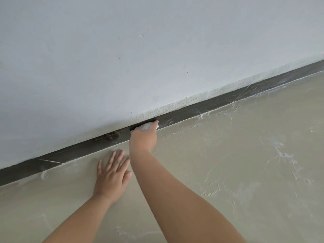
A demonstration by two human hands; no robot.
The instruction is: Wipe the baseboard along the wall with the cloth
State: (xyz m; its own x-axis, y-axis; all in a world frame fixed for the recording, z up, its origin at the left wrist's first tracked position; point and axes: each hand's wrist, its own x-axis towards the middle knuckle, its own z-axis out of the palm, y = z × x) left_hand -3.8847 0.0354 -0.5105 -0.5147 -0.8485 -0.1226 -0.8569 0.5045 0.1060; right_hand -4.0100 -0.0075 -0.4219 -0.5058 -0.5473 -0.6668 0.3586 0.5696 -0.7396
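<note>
Two bare hands reach toward the foot of a pale blue-grey painted wall. The right hand is stretched forward with its fingers curled round a small white crumpled cloth, pressing it against the dark grey glossy stone baseboard that runs on a slant from lower left to upper right along the wall's bottom edge. Only a little of the cloth shows, bunched between the fingertips and the baseboard, about midway along the visible strip. The left hand lies flat on the beige, rough-finished floor, palm down, fingers straight and slightly spread, just beside the right forearm and near the baseboard without touching it. Thin white veins cross the baseboard at the far left and toward the right. A rough, off-white crust of plaster edges the wall right above the baseboard, from the cloth rightward. Whitish smears and scuffs mark the floor, thickest at the right.
</note>
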